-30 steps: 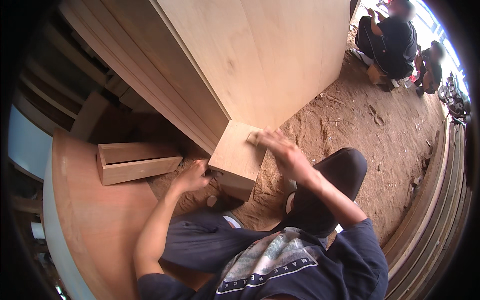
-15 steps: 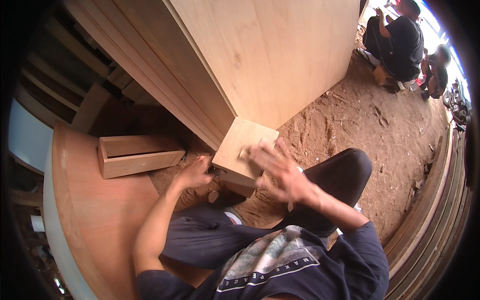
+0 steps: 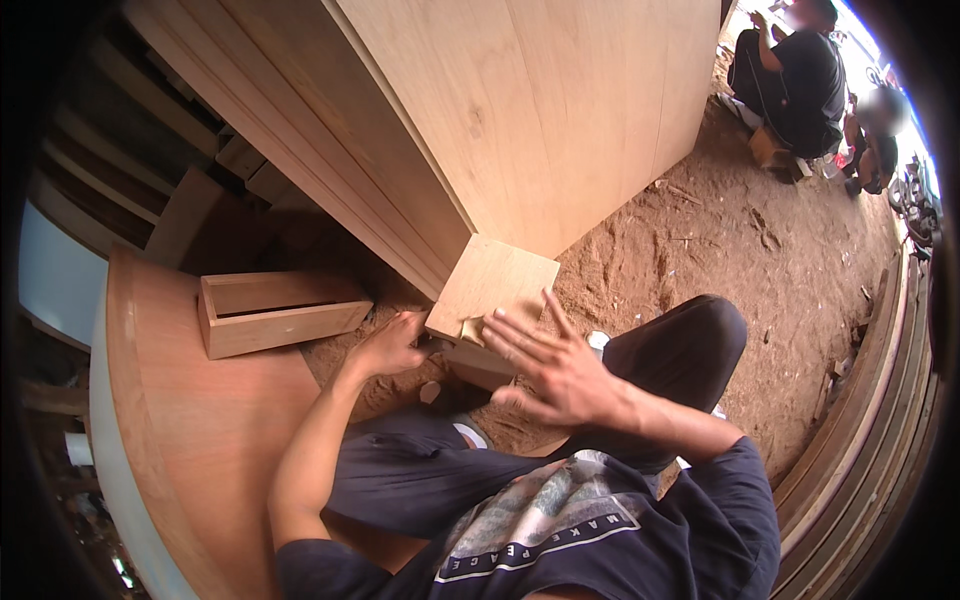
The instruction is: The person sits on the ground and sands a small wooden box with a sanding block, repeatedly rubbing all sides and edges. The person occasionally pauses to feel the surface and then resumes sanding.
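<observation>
A small wooden box (image 3: 505,272) with a pale, squarish top face leans against the foot of a large wooden panel, between my legs. My left hand (image 3: 392,345) is closed around the box's left corner, its fingertips partly hidden below the edge. Across the near part of the top face lies my right hand (image 3: 555,370), fingers stretched and thumb apart. Under its fingertips is a small folded yellowish piece (image 3: 472,328) that looks like sandpaper, pressed to the wood near the front edge.
The tall wooden panel (image 3: 560,110) rises just ahead. At left, an open narrow wooden box (image 3: 285,325) rests on a curved board (image 3: 190,420). Long timbers (image 3: 850,430) line the right side. Two people (image 3: 790,85) sit at the far right on sandy ground (image 3: 740,270).
My right hand has slid toward me and slightly left over the box top, bringing the sandpaper to the near edge. My left hand and the box have hardly moved.
</observation>
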Tool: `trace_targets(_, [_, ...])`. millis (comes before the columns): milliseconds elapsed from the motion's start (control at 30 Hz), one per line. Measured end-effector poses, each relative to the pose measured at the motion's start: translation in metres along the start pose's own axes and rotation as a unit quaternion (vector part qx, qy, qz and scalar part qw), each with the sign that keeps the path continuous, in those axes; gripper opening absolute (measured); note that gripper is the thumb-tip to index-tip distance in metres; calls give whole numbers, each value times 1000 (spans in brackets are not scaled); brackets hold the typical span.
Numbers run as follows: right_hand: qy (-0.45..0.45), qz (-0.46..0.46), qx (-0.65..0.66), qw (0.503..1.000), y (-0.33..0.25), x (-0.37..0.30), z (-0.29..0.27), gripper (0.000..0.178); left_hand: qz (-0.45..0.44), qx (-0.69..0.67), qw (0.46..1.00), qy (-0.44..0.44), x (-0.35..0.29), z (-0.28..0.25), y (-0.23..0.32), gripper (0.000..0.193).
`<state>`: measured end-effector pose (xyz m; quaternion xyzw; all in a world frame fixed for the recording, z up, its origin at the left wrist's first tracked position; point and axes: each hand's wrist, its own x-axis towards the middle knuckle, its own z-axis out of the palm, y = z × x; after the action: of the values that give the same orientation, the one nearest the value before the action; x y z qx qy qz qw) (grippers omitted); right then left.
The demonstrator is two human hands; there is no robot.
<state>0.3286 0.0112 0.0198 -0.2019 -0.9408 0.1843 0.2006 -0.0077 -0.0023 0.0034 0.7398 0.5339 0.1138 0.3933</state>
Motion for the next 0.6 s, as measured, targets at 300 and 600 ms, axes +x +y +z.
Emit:
trace_targets(300, [32, 63, 25, 997, 11, -9, 16, 95, -14, 6, 1000, -21, 3, -3, 4, 45])
trace_targets(600, [80, 174, 10, 981, 60, 1, 0, 82, -31, 35, 999, -13, -6, -4, 11, 46])
